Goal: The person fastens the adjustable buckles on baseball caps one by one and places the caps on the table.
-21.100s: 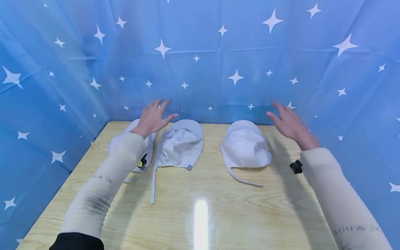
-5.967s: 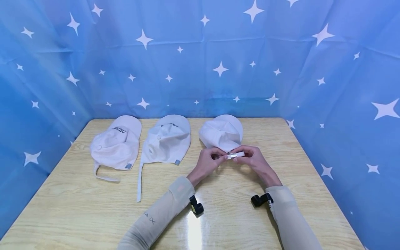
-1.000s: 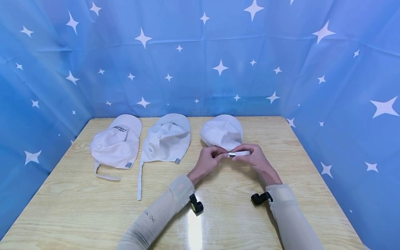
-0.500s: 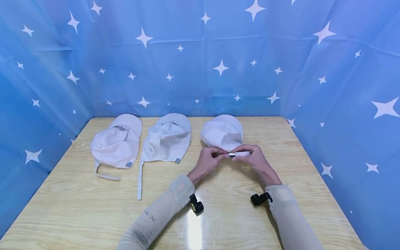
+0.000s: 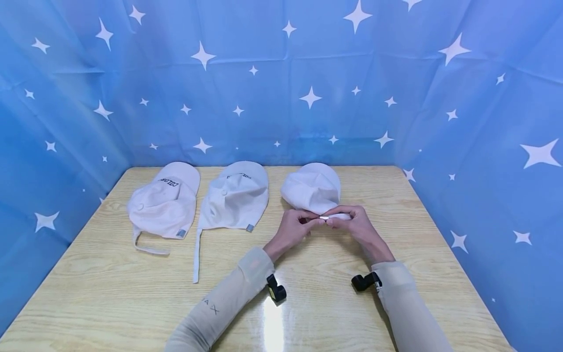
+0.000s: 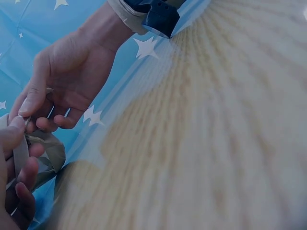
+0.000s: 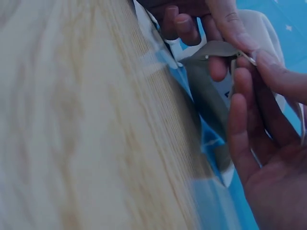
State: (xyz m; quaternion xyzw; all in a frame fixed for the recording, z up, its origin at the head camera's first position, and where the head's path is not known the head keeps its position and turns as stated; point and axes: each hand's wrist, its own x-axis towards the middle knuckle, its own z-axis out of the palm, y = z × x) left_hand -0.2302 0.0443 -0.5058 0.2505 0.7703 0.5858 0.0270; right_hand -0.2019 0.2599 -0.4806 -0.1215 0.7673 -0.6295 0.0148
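Note:
Three white baseball caps lie along the back of the table. At the back of the right cap (image 5: 311,188), both hands work close together on its strap (image 5: 342,215) and small silver buckle (image 5: 324,218). My left hand (image 5: 292,229) pinches the buckle end between thumb and fingers. Thumb and index of my right hand (image 5: 364,232) pinch the strap right beside the buckle. In the right wrist view the fingertips of both hands meet at the strap, with the cap's grey-looking underside (image 7: 206,91) beneath them. The buckle is partly hidden by the fingertips.
The middle cap (image 5: 235,198) has its strap (image 5: 196,256) hanging straight toward the front. The left cap (image 5: 162,205) has a curled loose strap (image 5: 151,251). A blue curtain with white stars (image 5: 264,88) encloses the wooden table (image 5: 132,298) behind and at the sides.
Since 21 s ago the hands have come together on the right cap's strap. Over the last second the right fingertips moved left against the left ones, and the buckle's face turned, showing thinner.

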